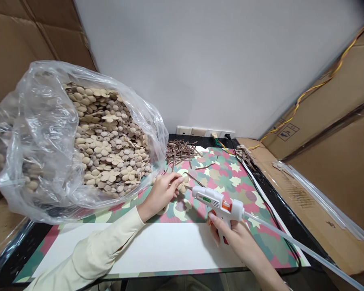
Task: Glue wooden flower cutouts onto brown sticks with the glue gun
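Near the middle of the table (286, 216), the left hand (161, 195) is pinching a flower (183, 187) in its grip. The right hand (234, 237) is wrapping its grip round the glue gun (218, 202), nozzle just beside the flower. A bag (42, 161) is sitting left.

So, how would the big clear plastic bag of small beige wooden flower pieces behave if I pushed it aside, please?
The clear plastic bag looks thin and crinkled, so it would probably sag, not slide. Packed with wooden flower pieces, it is likely heavy. Its mouth gapes open, so pieces may spill.
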The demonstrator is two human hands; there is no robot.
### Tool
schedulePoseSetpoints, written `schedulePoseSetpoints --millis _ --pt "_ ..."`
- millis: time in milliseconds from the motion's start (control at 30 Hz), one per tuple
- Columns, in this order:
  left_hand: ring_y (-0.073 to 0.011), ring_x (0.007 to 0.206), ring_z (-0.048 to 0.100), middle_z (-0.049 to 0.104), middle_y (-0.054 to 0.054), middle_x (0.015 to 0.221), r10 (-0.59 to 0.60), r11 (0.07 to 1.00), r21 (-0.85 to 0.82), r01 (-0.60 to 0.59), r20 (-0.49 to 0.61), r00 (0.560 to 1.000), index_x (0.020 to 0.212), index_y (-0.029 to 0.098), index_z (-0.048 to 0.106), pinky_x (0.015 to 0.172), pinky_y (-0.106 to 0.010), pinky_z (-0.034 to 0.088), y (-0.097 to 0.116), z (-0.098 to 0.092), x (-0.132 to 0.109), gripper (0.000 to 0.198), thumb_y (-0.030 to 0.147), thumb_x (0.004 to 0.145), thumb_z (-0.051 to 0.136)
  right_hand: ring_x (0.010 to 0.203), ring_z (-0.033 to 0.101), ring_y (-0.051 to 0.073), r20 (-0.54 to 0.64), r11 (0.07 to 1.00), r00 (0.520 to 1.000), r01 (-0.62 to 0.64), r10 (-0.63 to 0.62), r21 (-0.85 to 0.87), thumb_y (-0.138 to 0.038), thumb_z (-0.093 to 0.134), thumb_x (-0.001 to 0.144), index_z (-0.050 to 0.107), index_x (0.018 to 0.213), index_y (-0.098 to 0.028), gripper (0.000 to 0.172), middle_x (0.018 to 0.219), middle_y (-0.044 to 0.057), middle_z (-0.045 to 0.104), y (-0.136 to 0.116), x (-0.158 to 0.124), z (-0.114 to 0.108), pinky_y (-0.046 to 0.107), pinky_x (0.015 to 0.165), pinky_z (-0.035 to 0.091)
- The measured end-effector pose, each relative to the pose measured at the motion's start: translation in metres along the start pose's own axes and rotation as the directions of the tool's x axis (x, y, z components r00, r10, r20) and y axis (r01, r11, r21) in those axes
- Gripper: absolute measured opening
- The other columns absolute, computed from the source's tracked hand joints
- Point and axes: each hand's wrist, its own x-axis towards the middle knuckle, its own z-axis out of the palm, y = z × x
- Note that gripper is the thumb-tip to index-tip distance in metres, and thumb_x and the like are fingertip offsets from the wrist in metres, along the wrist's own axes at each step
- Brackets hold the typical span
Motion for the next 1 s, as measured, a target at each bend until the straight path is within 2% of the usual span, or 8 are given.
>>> schedulePoseSetpoints --millis 100,367,700,1000 --pt "-0.0111 0.050 0.055 0.055 0.002 0.060 -0.028 0.998 -0.060 0.028 0.003 1.000 0.087 0.018 0.058 0.046 -0.019 0.043 0.0014 0.0006 0.0001 0.027 0.039 0.088 0.041 0.058 0.049 0.013 -0.009 1.000 1.000 -0.003 0.003 -0.007 -0.045 0.039 0.089 0.043 0.052 -0.018 0.045 0.053 -0.002 0.048 -0.0022 -0.0018 -0.0004 0.023 0.065 0.037" --pt "-0.0114 0.049 0.056 0.055 0.002 0.058 -0.014 0.998 -0.055 0.013 -0.014 1.000 0.087 0.018 0.059 0.046 -0.020 0.044 0.0017 0.0004 0.0000 0.027 0.040 0.087 0.042 0.057 0.049 0.014 -0.016 0.999 1.000 -0.010 0.009 -0.033 -0.047 0.039 0.088 0.045 0.052 -0.018 0.047 0.053 -0.001 0.050 0.0000 -0.0022 -0.0006 0.024 0.065 0.038" --pt "-0.0117 0.048 0.057 0.057 0.002 0.062 -0.053 0.993 -0.110 0.051 -0.013 0.998 0.091 0.018 0.059 0.045 -0.020 0.044 -0.0045 0.0016 0.0015 0.028 0.041 0.086 0.043 0.059 0.050 0.013 -0.005 0.999 1.000 -0.001 0.001 -0.037 -0.046 0.037 0.090 0.044 0.051 -0.018 0.048 0.055 -0.001 0.050 0.0028 -0.0033 -0.0019 0.024 0.068 0.037" --pt "-0.0115 0.047 0.057 0.059 0.001 0.060 -0.080 0.980 -0.181 0.079 0.000 0.997 0.086 0.017 0.055 0.041 -0.019 0.043 -0.0043 0.0031 0.0023 0.027 0.042 0.086 0.044 0.058 0.048 0.014 -0.005 0.999 1.000 0.001 -0.001 -0.043 -0.047 0.036 0.090 0.045 0.052 -0.018 0.048 0.054 -0.001 0.048 0.0043 -0.0054 -0.0009 0.025 0.065 0.037"
